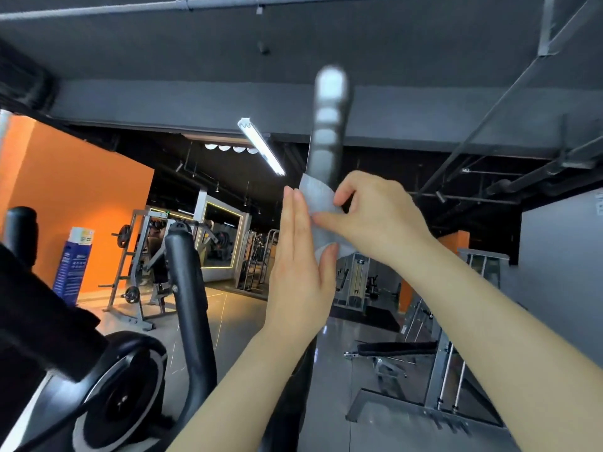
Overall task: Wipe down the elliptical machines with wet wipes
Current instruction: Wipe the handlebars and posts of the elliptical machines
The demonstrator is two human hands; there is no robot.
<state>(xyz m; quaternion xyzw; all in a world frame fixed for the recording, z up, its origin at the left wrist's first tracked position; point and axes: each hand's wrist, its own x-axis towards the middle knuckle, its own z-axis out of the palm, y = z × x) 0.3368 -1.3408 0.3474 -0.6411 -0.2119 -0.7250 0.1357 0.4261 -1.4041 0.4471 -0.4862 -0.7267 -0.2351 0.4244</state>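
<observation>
**Two hands wrap a wipe around the tall handle**

The right hand (375, 220) pinches the wet wipe (318, 199) between its thumb and first finger. That grip is pressed tight on the right edge of the wipe. The left hand (298, 272) is flat and open, with its fingers straight and close together. Its palm pushes against the left side of the wipe, and its thumb touches the bottom edge. So the wipe sits between the two hands.

The wipe is thin and grey-white. It is wrapped around the near handle bar (328, 125) of the elliptical machine, about halfway up the part we can see. The bar goes up above the hands and ends in a round, bumpy top. It looks blurry. Below the hands the bar is mostly hidden behind the left arm.

Both arms are bare and reach up from the bottom edge of the view.

To the left stands a second handle bar (186, 288), black and curved. Near the bottom left corner is a round flywheel cover (124, 393), black with a pale ring.

Farther back the floor is shiny. A weight rack (133, 272) stands by an orange wall (81, 190). A black bench (394, 349) is low on the right. A long light (262, 146) glows on the dark ceiling.
</observation>
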